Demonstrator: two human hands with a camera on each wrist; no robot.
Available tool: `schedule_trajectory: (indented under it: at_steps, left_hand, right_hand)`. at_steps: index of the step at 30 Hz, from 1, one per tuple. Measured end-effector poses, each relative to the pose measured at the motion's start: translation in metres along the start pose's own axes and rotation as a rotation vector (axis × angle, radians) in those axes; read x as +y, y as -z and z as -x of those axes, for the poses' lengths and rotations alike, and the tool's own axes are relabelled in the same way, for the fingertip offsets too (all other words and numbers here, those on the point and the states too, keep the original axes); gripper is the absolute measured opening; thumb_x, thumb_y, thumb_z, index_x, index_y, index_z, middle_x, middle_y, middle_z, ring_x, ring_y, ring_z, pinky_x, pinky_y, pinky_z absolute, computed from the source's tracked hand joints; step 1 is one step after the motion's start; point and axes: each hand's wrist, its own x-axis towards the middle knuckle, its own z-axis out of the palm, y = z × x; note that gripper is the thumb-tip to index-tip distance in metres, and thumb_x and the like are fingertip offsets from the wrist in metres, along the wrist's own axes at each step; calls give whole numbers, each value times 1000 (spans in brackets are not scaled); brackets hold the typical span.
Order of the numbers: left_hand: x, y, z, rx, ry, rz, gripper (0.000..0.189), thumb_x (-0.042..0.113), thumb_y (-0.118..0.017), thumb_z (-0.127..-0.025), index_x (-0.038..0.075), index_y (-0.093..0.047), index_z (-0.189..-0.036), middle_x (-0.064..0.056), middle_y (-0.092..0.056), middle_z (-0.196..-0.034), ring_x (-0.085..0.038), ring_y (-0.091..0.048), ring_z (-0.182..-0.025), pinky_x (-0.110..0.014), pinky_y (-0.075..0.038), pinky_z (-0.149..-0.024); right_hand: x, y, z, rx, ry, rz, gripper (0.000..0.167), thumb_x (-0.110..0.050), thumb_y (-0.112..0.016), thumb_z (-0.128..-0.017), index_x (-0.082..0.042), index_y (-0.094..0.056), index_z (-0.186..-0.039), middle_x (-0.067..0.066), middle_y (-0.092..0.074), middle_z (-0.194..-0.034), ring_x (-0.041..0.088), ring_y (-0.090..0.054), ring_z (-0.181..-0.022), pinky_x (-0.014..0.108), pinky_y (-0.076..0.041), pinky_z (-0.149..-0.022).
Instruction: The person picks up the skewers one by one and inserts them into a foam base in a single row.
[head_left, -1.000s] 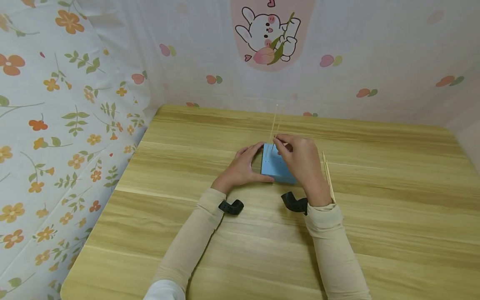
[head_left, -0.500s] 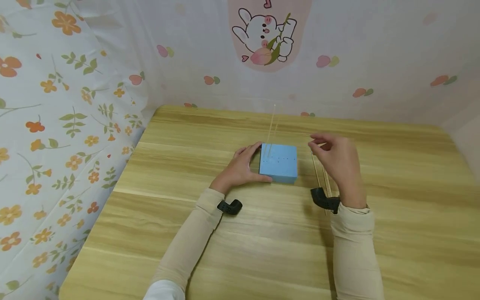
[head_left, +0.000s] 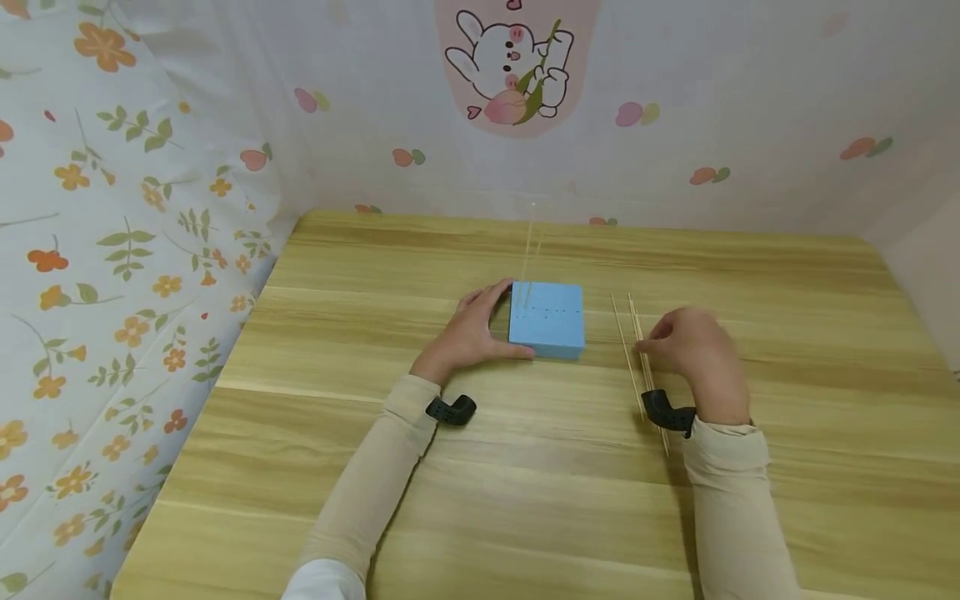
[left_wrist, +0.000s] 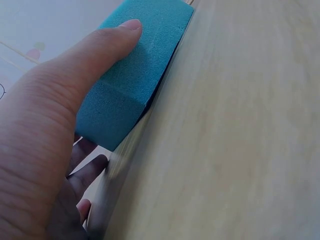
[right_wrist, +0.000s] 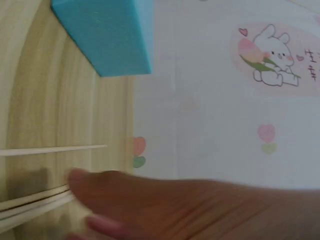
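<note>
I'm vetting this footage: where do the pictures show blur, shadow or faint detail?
Head: two thin, pale wooden sticks standing in the square blue foam-like block fade against the white printed cloth; left wrist: the bare left hand darkens toward its lower fingers; right wrist: the bare right hand is blurred, with shadows on the light wood-grain table.

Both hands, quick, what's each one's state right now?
Left hand: holding the blue block between thumb and fingers.
Right hand: at the thin sticks; whether it grips any cannot be told.
</note>
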Motion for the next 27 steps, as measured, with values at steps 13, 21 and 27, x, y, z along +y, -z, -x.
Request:
schedule_trajectory:
  at_steps: [13, 21, 27]
  left_hand:
    - [0, 0, 1, 1, 5, -15, 123, 54, -92, -72, 14, -23, -165, -3, -35, -166, -22, -29, -153, -40, -8, -126]
    - [0, 1, 1, -13, 12, -10, 123, 55, -92, -73, 15, -22, -166, -2, -33, -167, -21, -27, -153, -40, -7, -127]
    - [-2, -1, 0, -11, 17, -5, 125, 58, -91, -71, 17, -21, -166, -1, -32, -168, -23, -23, -154, -43, -10, -127]
  right_hand:
    - [-2, -8, -4, -68, -60, 15, 24, -17, -72, -93, 6, -75, -91, 8, -70, -70, 26, -61, -69, 35, -46, -59]
    - [-8, 6, 4, -52, -38, 11, 29, -19, -68, -98, 9, -75, -102, 7, -72, -70, 25, -65, -70, 37, -50, -61]
    - [-25, 28, 25, 32, -5, -46, 29, -21, -64, -103, 7, -73, -107, 15, -76, -88, 23, -68, -70, 37, -50, -61]
